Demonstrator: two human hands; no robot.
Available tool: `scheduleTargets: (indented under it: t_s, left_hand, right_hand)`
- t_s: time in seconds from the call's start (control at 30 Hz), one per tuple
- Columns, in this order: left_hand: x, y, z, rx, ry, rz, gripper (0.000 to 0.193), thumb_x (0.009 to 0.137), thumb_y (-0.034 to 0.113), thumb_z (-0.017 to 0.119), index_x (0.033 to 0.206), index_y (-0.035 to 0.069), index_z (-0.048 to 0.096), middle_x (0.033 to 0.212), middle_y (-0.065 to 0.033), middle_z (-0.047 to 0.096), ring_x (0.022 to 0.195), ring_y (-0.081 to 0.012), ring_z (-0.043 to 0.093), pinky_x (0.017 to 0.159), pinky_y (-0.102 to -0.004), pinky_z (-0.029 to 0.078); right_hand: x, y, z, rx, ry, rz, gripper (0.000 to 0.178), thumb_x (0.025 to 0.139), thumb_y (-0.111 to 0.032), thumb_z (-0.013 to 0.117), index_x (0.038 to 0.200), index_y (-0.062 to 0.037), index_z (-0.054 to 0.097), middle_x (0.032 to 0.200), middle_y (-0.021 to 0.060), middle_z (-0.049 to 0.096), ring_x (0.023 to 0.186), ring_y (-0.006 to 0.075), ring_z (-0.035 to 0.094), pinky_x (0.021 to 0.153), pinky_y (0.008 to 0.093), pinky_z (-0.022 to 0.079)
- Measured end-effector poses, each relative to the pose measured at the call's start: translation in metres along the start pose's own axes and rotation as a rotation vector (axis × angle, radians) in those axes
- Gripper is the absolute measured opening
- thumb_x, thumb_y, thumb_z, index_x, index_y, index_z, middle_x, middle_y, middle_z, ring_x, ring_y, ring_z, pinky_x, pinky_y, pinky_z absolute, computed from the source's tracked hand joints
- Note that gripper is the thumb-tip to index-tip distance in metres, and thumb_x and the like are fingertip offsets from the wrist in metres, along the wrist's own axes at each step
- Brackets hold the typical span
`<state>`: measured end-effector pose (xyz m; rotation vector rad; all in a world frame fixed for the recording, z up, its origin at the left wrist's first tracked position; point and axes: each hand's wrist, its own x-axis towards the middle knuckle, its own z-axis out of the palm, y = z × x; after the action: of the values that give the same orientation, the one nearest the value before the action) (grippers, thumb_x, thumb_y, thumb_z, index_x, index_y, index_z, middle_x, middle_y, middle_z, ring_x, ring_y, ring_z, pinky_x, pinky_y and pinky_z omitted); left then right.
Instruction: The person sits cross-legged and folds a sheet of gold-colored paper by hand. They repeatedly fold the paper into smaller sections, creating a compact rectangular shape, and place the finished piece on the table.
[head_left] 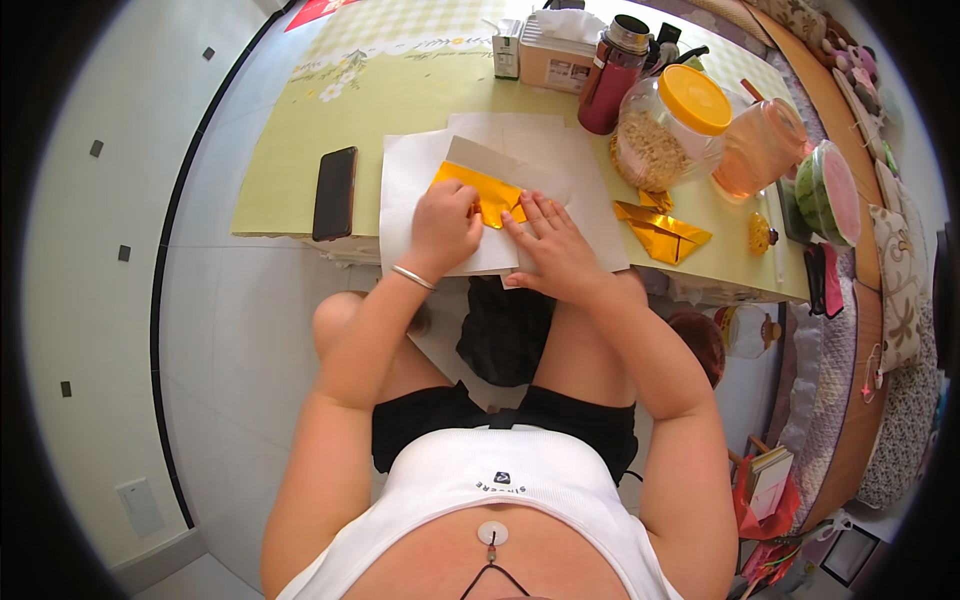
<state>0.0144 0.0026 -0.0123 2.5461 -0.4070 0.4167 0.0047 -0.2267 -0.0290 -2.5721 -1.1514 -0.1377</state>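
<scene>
A sheet of shiny gold paper [484, 187], partly folded, lies on white paper sheets [400, 190] at the table's near side. My left hand [447, 225] is closed at the gold sheet's lower left part, its fingertips pinching the edge. Flat on the right end of the same sheet, my right hand [550, 240] has its fingers stretched out. A grey strip [480, 155] shows along the gold paper's upper edge. To the right of my right hand lies a folded gold paper piece [662, 234].
A black phone [335, 194] lies left of the sheets. Behind and right stand a tissue box [556, 60], a maroon thermos [607, 85], a yellow-lidded jar [660, 135], a pinkish container [755, 150] and a cut watermelon [828, 193]. The table's front edge runs just below the sheets.
</scene>
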Motion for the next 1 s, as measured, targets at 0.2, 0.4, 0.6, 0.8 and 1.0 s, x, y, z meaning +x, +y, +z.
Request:
scheduleTargets:
  t_s: [0.2, 0.4, 0.6, 0.8, 1.0]
  left_hand:
    - [0.0, -0.028, -0.04, 0.083, -0.005, 0.442, 0.029, 0.069, 0.002, 0.066, 0.098, 0.005, 0.068, 0.107, -0.0101, 0.067, 0.104, -0.0313, 0.063, 0.095, -0.0434, 0.048]
    - [-0.012, -0.03, -0.041, 0.079, -0.175, 0.562, 0.039, 0.069, 0.002, 0.066, 0.108, 0.001, 0.068, 0.117, -0.0151, 0.066, 0.113, -0.0346, 0.062, 0.096, -0.0433, 0.05]
    - [-0.028, -0.028, -0.026, 0.17, -0.025, 0.574, 0.032, 0.072, 0.006, 0.068, 0.104, 0.001, 0.067, 0.111, -0.0154, 0.069, 0.106, -0.0333, 0.066, 0.091, -0.0415, 0.052]
    - [-0.026, -0.038, -0.022, 0.006, 0.05, 0.488, 0.02, 0.078, 0.005, 0.072, 0.097, 0.004, 0.067, 0.104, -0.0116, 0.07, 0.097, -0.0312, 0.068, 0.091, -0.0413, 0.052]
    - [-0.013, -0.027, -0.032, -0.308, -0.046, 0.315, 0.016, 0.076, 0.006, 0.077, 0.09, 0.003, 0.069, 0.104, -0.0097, 0.07, 0.103, -0.0304, 0.063, 0.09, -0.0399, 0.05]
  right_hand:
    - [-0.002, 0.014, -0.019, 0.155, -0.054, -0.091, 0.063, 0.088, -0.053, 0.07, 0.141, -0.0214, 0.06, 0.16, 0.0286, 0.031, 0.15, 0.0436, 0.028, 0.123, 0.0517, 0.018]
    - [0.0, 0.057, -0.032, 0.533, -0.073, 0.006, 0.025, 0.092, -0.029, 0.071, 0.111, -0.0146, 0.079, 0.146, 0.0153, 0.057, 0.148, 0.0339, 0.036, 0.124, 0.0538, 0.015]
    - [0.022, 0.009, -0.026, 0.335, 0.024, 0.098, 0.011, 0.088, -0.013, 0.069, 0.089, -0.0022, 0.072, 0.116, 0.0127, 0.069, 0.119, 0.0394, 0.061, 0.105, 0.0457, 0.048]
    - [0.027, -0.036, -0.001, 0.264, 0.424, 0.177, 0.017, 0.083, -0.014, 0.075, 0.095, -0.005, 0.066, 0.113, 0.0126, 0.07, 0.116, 0.0406, 0.061, 0.1, 0.0487, 0.049]
    - [0.03, -0.043, 0.018, 0.14, 0.441, 0.213, 0.018, 0.081, -0.018, 0.078, 0.088, -0.0042, 0.069, 0.117, 0.0154, 0.068, 0.118, 0.0388, 0.06, 0.103, 0.0539, 0.046]
